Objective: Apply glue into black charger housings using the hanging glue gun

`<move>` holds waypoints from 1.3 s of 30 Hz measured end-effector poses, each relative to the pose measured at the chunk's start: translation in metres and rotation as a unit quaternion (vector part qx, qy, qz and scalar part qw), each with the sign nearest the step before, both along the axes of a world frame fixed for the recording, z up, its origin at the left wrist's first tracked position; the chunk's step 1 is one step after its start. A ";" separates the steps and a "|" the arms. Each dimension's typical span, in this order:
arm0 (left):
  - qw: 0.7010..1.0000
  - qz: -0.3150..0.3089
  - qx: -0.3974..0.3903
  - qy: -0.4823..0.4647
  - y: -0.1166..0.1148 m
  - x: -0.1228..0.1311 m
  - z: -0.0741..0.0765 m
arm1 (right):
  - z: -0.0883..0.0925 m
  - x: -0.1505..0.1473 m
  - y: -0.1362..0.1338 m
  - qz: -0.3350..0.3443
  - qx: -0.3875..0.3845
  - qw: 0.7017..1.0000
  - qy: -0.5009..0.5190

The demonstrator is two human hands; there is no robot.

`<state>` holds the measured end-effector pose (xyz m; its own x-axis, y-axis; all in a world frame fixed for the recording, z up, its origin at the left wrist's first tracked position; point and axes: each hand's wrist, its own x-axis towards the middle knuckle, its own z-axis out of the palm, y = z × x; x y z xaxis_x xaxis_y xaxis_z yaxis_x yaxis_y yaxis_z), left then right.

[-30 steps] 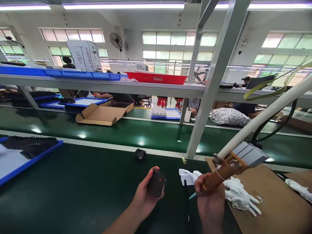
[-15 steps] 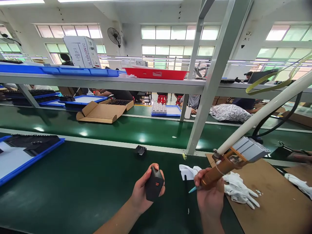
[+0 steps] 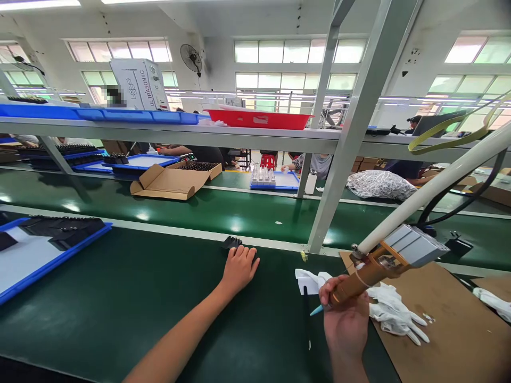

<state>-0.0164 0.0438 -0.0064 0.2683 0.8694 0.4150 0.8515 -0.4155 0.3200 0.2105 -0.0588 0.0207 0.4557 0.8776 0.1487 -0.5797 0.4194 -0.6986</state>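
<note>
My left hand (image 3: 239,268) reaches to the far edge of the green bench, palm down with fingers bent. It is beside small black plastic parts (image 3: 231,243); whatever is under its fingers is hidden, and the black housing is out of sight. My right hand (image 3: 345,314) is wrapped around an amber glue dispenser (image 3: 355,282) with a pale blue nozzle (image 3: 316,310) pointing down left. A grey block (image 3: 417,246) and a white pole (image 3: 435,189) sit above the dispenser. White gloves (image 3: 395,314) lie on brown cardboard (image 3: 451,308) beside that hand.
A blue-rimmed tray (image 3: 80,249) with black parts lies at the left. A grey metal post (image 3: 339,154) rises from the bench's far edge to a shelf (image 3: 239,139). Beyond are an open cardboard box (image 3: 167,183) and a plastic-wrapped bundle (image 3: 379,185).
My left hand has moved forward to the black parts and turned palm down. The black housing it held is now out of sight. My right hand keeps the dispenser in place.
</note>
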 end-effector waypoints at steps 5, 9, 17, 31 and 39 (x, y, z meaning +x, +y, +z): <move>0.997 0.055 0.036 0.031 0.033 -0.009 -0.011 | 0.002 -0.001 0.000 0.000 -0.011 1.000 0.020; 0.989 0.133 0.039 0.046 0.041 -0.014 -0.016 | 0.003 -0.003 -0.002 0.003 -0.010 1.000 0.017; 0.959 0.149 -0.166 -0.176 0.054 -0.029 -0.015 | 0.002 -0.003 -0.002 0.013 0.000 1.000 0.016; 0.504 -0.240 -0.403 -0.725 0.001 -0.015 0.023 | 0.004 -0.004 -0.006 0.023 -0.024 0.999 0.033; 0.890 0.088 -0.215 -0.392 0.100 -0.003 0.028 | -0.001 -0.003 -0.003 0.030 -0.022 0.998 0.047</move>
